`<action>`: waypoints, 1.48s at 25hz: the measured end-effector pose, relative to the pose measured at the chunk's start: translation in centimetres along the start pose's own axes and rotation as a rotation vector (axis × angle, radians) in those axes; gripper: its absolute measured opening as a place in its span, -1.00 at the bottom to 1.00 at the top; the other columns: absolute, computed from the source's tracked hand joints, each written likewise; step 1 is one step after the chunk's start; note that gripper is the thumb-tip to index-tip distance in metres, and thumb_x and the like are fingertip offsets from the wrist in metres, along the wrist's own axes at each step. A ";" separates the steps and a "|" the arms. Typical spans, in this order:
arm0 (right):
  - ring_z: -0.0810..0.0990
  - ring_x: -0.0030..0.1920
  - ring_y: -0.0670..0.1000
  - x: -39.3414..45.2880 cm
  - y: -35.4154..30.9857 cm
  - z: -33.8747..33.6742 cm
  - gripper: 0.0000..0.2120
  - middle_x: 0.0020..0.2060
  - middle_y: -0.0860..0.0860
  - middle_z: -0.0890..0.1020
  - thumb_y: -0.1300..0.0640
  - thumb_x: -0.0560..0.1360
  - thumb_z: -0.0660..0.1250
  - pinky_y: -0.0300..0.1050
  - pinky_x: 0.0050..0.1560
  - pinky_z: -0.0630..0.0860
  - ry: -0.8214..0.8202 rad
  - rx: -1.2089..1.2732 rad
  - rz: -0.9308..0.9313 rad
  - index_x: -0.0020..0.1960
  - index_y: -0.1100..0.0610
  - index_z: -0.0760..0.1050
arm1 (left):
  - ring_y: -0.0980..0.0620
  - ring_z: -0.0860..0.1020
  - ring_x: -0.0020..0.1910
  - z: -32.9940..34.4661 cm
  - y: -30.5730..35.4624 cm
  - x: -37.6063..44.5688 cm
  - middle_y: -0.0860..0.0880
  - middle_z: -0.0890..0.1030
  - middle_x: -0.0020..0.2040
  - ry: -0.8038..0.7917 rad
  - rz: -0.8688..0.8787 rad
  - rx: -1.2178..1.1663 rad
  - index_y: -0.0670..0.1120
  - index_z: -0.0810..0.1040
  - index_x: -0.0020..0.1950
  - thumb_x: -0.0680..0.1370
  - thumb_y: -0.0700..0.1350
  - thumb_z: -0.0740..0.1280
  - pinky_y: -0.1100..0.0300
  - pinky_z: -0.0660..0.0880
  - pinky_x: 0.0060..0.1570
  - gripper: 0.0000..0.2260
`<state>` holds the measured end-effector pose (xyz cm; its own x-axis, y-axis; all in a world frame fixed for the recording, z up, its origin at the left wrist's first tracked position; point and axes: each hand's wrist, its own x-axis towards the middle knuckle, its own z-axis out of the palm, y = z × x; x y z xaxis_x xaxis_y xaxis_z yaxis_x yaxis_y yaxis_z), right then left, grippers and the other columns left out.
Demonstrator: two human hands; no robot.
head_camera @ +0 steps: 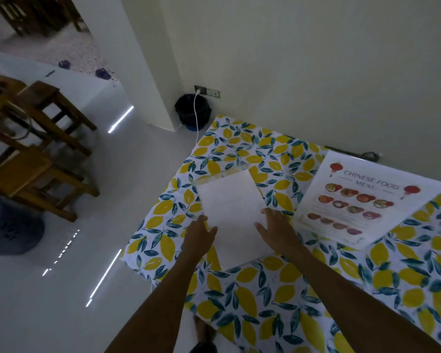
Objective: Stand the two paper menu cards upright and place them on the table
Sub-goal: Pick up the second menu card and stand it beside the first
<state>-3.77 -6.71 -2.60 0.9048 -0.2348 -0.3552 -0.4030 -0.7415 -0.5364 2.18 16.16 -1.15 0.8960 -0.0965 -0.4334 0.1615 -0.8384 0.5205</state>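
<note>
Head view looks down on a table (278, 289) with a cloth full of yellow lemons and blue-green leaves. Two paper cards lie flat on it. One is a blank white card (233, 215), near the middle of the picture. The other is a printed menu card (367, 200), and it lies at about 3 o'clock from the white one, just beside it but not touching. It has red lanterns, little round food pictures and the words "CHINESE FOOD MENU" on it. Neither card is standing up yet.

Both bare arms reach in from 6 o'clock. The left hand (199, 235) is at the white card's 8 o'clock edge, fingers spread and loose, gripping nothing. Its fingertips sit right at the paper's side. The right hand (278, 230) is at the card's 4 o'clock edge, also wide and flat, palm down, holding nothing. Its thumb lies over the paper. The white card sits between the two hands.

At 12 o'clock from the table, a black bin (192, 110) stands in the corner by the wall. A white cable (196, 115) hangs from a wall socket over it. At 9 o'clock, wooden stools (36, 149) stand on the shiny white floor, well apart from the table.
</note>
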 end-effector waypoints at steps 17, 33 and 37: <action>0.60 -0.19 -0.04 -4.0 -1.8 1.8 -0.71 -0.11 0.00 0.67 0.19 0.61 0.16 -0.16 -0.16 0.56 0.276 0.393 0.356 0.18 0.00 0.61 | -0.22 0.64 0.02 -6.4 -2.3 7.8 -0.25 0.63 0.13 -0.387 0.326 -0.009 -0.21 0.58 0.16 0.53 -0.39 0.21 0.13 0.60 -0.13 -0.73; 0.59 0.23 0.17 -14.2 -1.1 0.9 -0.64 0.24 0.16 0.62 0.44 0.50 0.29 0.17 0.22 0.54 0.444 0.431 0.038 0.21 0.14 0.61 | -0.13 0.44 0.38 -9.0 -3.0 -0.2 -0.11 0.49 0.37 -0.242 0.655 0.129 -0.18 0.50 0.35 0.58 -0.35 0.23 0.05 0.38 0.36 -0.66; 0.65 0.09 0.11 -13.4 -2.1 -0.4 -0.59 0.15 0.12 0.67 0.45 0.47 0.30 0.06 0.02 0.61 0.484 0.380 0.078 0.18 0.08 0.63 | -0.11 0.48 0.35 -9.8 -1.4 0.2 -0.12 0.51 0.36 -0.238 0.690 0.157 -0.15 0.48 0.38 0.54 -0.41 0.27 0.18 0.41 0.25 -0.58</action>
<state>-14.93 -2.26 3.62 0.7948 -0.6034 -0.0645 -0.4105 -0.4563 -0.7895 6.13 22.58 5.20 0.6561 -0.7269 -0.2028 -0.4821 -0.6105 0.6284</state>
